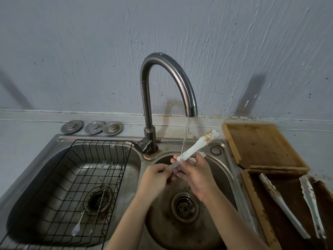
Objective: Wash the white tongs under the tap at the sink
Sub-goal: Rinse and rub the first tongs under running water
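White tongs [196, 145] with brown stains at the tip slant up to the right above the right sink basin [223, 170]. A thin stream of water falls from the curved steel tap [173, 73] onto the tongs' middle. My left hand [155, 175] pinches the lower metal end of the tongs. Further up the handle, my right hand [196, 175] wraps its fingers around them. Both hands are over the round drain [185, 207].
A black wire rack [59, 192] with thin forks sits in the left basin. Three metal plugs [91, 126] lie behind it. Right of the sink are two wooden trays [263, 145]; the near one holds another stained white pair of tongs [295, 204].
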